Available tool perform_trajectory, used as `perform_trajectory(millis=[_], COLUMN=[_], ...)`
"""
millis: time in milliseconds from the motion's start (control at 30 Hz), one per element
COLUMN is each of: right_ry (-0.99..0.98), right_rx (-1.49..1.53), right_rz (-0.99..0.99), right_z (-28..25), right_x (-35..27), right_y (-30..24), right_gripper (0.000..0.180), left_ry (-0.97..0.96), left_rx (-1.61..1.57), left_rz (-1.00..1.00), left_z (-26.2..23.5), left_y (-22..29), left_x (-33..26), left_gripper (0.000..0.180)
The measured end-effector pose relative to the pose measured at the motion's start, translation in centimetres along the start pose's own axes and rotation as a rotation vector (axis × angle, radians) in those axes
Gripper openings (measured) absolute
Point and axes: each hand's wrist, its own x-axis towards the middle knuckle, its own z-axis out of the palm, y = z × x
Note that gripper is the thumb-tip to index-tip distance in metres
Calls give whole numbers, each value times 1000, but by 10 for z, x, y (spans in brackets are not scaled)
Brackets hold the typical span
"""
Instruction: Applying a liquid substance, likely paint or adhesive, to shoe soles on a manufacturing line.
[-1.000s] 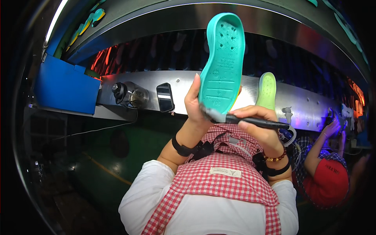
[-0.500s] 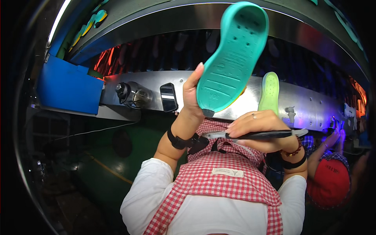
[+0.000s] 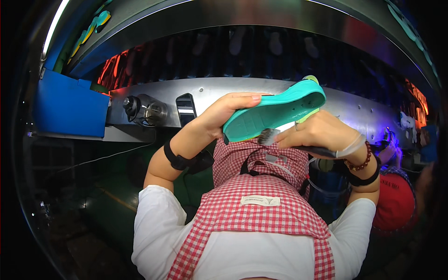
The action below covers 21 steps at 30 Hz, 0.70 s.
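A teal shoe sole (image 3: 275, 112) is held tilted in my left hand (image 3: 228, 109), with the fingers wrapped round its heel end and its hollow inner side facing me. My right hand (image 3: 317, 133) grips a brush (image 3: 317, 150) with a dark handle, from which a clear tube seems to run back past the wrist. The brush's bristles (image 3: 268, 136) are at the sole's lower edge, near the heel; whether they touch it I cannot tell. Behind the teal sole, a light green sole (image 3: 309, 115) shows only in part.
On the metal ledge (image 3: 364, 114) at the left stand a clear bottle (image 3: 151, 111) and a phone (image 3: 186, 108). A blue box (image 3: 70, 105) is further left. Behind runs a dark conveyor (image 3: 210, 51) with several soles. At right, a person in a red cap (image 3: 395, 200) works nearby.
The teal sole has come down and tipped onto its side, its toe now pointing right. My right hand has turned the brush so the bristles meet the sole's edge area.
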Motion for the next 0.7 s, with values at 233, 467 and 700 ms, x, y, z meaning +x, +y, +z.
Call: perform_trajectory(millis=[233, 467, 700], right_ry=[92, 283, 396], right_rx=[-27, 73, 630], right_rz=[-31, 9, 182], right_z=[-3, 1, 18], right_x=[-13, -20, 3], right_y=[18, 33, 10], right_gripper=[21, 21, 22], left_ry=[0, 37, 66], left_rx=[-62, 25, -248], left_rz=[3, 33, 140], left_z=[4, -12, -19], left_y=[2, 5, -13], left_x=[-7, -15, -5], left_gripper=[42, 52, 50])
